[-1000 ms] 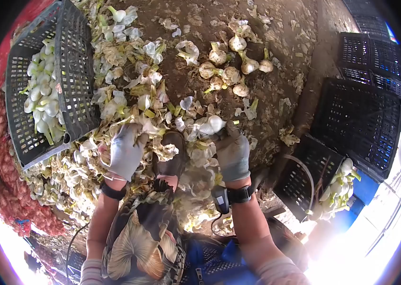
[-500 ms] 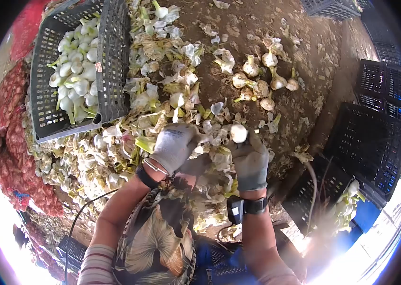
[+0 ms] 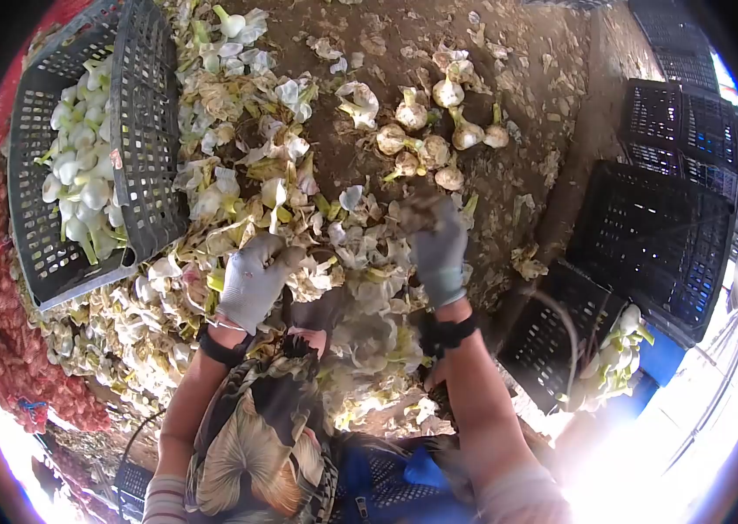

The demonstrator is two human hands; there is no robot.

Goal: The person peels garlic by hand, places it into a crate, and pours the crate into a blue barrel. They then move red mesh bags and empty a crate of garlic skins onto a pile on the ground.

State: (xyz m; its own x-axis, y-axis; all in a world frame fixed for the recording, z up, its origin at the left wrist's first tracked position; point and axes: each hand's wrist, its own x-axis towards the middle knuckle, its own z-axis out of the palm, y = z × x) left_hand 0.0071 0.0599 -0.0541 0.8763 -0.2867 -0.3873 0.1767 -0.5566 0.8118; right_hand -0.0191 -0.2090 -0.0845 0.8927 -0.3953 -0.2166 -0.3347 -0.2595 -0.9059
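My left hand (image 3: pixel 255 281), in a pale work glove, has its fingers curled in above the heap of garlic peelings. Whatever lies inside them is hidden. Dry husk (image 3: pixel 315 279) lies right beside its fingertips. My right hand (image 3: pixel 441 258), also gloved, reaches forward over the peelings, its soiled fingers smeared by motion. Just ahead of it sits a small group of untrimmed garlic bulbs (image 3: pixel 433 152) with brown skins and short stems. To the left, a dark plastic crate (image 3: pixel 149 131) contains many clean white garlic bulbs (image 3: pixel 81 166).
Loose garlic peelings (image 3: pixel 212 188) cover much of the dirt floor. Red mesh sacks (image 3: pixel 2 341) stand along the left edge. Black crates (image 3: pixel 648 253) are stacked at right, with more garlic (image 3: pixel 618 354) near them. A blue crate (image 3: pixel 395 485) is close to my body.
The white garlic bulb in my right hand no longer shows there. That hand has moved forward toward the untrimmed bulbs. My left hand has moved left, and the view has shifted.
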